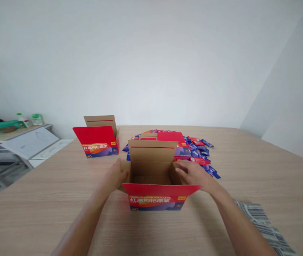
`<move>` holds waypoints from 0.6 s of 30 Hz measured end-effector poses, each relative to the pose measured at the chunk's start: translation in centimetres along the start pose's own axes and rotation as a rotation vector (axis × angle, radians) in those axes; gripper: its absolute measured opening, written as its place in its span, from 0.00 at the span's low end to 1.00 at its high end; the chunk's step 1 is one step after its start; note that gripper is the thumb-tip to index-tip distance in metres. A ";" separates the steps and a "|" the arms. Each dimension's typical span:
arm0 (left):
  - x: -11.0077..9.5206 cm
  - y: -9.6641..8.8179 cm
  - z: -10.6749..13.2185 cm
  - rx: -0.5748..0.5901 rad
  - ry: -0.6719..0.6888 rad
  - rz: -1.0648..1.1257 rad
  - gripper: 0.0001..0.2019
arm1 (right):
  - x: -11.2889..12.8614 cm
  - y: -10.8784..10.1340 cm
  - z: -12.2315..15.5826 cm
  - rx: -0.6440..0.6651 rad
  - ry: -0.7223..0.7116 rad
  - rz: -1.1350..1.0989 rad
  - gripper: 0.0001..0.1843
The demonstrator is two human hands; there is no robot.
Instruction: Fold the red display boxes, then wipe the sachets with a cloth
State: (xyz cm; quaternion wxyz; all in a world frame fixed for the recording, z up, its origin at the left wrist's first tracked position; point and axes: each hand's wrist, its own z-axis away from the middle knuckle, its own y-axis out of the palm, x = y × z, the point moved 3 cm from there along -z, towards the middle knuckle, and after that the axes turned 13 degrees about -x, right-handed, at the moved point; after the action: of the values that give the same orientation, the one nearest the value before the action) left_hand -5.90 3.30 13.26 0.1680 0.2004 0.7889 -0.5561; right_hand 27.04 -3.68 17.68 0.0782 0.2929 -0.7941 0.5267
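An open cardboard box (155, 202) with a red and blue printed front stands on the table directly before me. Its back flap is raised, its front flap tilts outward, and the part of its brown inside that shows holds nothing. My left hand (116, 175) is closed on the left side flap. On the opposite side, my right hand (195, 174) grips the right edge, thumb toward the inside. Just behind this box are another red box (171, 137), partly hidden, and a spread of blue and red sachets (198, 151).
A similar open box (98, 142) stands farther back on the left of the wooden table (60, 199). A striped cloth (263, 222) lies near my right forearm. At far left, a side stand (12, 133) carries bottles and a teal item. A wall rises behind.
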 end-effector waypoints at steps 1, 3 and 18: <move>-0.3 0.0 0.3 -0.014 0.059 -0.036 0.32 | -0.1 0.3 -0.1 0.028 0.006 0.024 0.13; -1.0 -0.2 1.0 -0.069 0.209 -0.100 0.31 | -0.3 1.0 -0.1 0.070 0.013 0.022 0.14; -1.5 -0.7 2.3 0.542 0.500 -0.144 0.58 | 1.1 2.2 2.0 0.542 0.070 0.102 0.58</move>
State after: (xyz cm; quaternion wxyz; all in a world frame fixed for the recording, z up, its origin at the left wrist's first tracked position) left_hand -4.90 0.74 13.83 -0.1286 0.3110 0.6420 -0.6889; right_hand 25.30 -5.28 15.52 -0.0021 0.2445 -0.6347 0.7330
